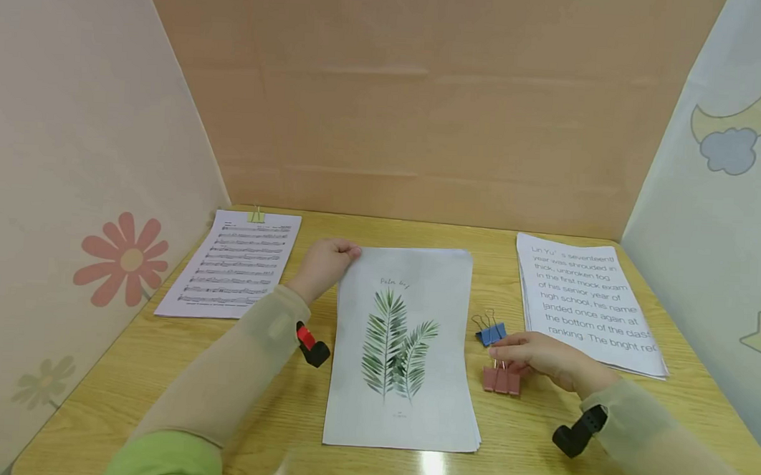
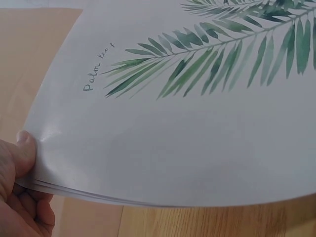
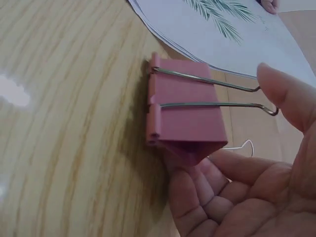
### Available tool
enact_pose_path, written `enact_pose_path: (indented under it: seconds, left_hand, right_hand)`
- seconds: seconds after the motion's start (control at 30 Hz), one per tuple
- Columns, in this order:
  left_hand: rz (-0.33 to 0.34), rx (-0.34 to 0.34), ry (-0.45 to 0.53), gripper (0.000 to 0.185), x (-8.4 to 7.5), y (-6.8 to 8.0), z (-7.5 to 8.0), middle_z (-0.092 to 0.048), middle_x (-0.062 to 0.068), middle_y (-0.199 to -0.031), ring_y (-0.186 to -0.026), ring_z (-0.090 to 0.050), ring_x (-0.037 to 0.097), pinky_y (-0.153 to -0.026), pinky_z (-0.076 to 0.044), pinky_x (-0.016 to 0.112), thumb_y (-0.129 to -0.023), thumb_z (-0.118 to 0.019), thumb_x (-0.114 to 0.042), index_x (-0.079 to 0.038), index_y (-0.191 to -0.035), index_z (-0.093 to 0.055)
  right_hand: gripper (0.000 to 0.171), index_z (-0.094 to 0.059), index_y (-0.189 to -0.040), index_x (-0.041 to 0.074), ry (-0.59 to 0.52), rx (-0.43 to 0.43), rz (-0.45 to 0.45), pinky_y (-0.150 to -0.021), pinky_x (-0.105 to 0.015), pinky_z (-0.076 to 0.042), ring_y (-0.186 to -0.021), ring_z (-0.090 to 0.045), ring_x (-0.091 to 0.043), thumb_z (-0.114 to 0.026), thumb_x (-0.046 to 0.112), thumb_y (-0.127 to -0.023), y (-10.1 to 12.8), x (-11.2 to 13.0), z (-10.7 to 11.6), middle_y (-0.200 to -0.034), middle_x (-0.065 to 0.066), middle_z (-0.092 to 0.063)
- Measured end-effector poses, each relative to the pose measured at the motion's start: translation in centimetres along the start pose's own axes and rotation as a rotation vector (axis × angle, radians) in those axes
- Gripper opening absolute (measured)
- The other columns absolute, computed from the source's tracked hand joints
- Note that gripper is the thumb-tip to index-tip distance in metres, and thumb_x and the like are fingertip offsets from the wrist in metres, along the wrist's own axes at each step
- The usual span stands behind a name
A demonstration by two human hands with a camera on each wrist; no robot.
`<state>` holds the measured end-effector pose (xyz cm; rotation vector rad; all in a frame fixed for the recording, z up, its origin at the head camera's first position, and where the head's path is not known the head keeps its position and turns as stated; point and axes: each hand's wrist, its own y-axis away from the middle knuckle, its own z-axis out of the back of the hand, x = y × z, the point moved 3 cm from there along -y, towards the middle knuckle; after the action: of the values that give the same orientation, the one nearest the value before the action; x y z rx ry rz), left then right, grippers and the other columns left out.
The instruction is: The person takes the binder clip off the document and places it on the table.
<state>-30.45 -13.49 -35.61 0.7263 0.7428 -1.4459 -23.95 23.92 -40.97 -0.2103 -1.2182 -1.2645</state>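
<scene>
My left hand (image 1: 325, 267) pinches the top left corner of a paper stack (image 2: 163, 143) printed with green palm leaves, thumb on top and fingers beneath. In the left wrist view that corner is lifted, and several sheet edges show. To the right of the stack, my right hand (image 1: 545, 357) holds a pink binder clip (image 3: 187, 101). The thumb touches the end of one wire handle, and the other fingers curl under the clip's body. Just beyond this hand lies a blue binder clip (image 1: 493, 334) with its wire handles up.
At the back left lies a sheet-music stack (image 1: 230, 269) with a yellow binder clip (image 1: 256, 217) on its top edge. A stack of printed text pages (image 1: 586, 306) lies at the right. Walls (image 1: 413, 110) enclose the wooden table (image 1: 267, 432) at the back and sides.
</scene>
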Motion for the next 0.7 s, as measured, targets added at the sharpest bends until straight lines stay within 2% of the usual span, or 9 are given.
enact_pose_path:
  seconds: [0.17,0.37,0.53,0.7]
  left_hand:
    - [-0.001,0.007,-0.007,0.025,-0.17,-0.04,0.01,-0.069,0.002,-0.095,-0.088,-0.058,0.021,-0.079,-0.047,0.036,-0.097,-0.058,-0.031,-0.013,-0.102,-0.073]
    - [-0.005,0.016,-0.007,0.027,-0.36,-0.27,-0.06,-0.068,0.002,-0.1,-0.093,-0.058,0.021,-0.083,-0.048,0.037,-0.097,-0.057,-0.032,-0.012,-0.108,-0.072]
    - [0.001,0.016,0.008,0.029,-0.5,-0.39,-0.16,-0.068,0.003,-0.104,-0.096,-0.059,0.021,-0.085,-0.048,0.037,-0.097,-0.058,-0.032,-0.01,-0.11,-0.072]
    - [0.024,0.019,0.027,0.027,-0.59,-0.37,-0.14,-0.068,0.004,-0.104,-0.095,-0.059,0.021,-0.085,-0.048,0.037,-0.097,-0.058,-0.03,-0.01,-0.11,-0.072]
  right_hand:
    - [0.063,-0.051,-0.13,-0.01,0.047,-0.015,-0.013,-0.082,-0.038,-0.05,-0.092,-0.061,-0.022,-0.065,0.037,-0.09,0.28,-0.03,0.13,-0.113,-0.012,-0.062]
    - [0.065,-0.047,-0.133,-0.01,0.098,-0.015,-0.018,-0.081,-0.042,-0.05,-0.096,-0.059,-0.025,-0.062,0.038,-0.092,0.66,0.27,0.44,-0.121,-0.019,-0.058]
    - [0.064,-0.046,-0.135,-0.009,0.114,-0.007,-0.02,-0.083,-0.046,-0.05,-0.096,-0.06,-0.026,-0.06,0.038,-0.093,0.85,0.38,0.62,-0.116,-0.016,-0.06]
    - [0.059,-0.05,-0.133,-0.006,0.127,-0.014,-0.013,-0.075,-0.041,-0.05,-0.088,-0.056,-0.024,-0.062,0.036,-0.093,0.85,0.34,0.59,-0.111,-0.012,-0.06]
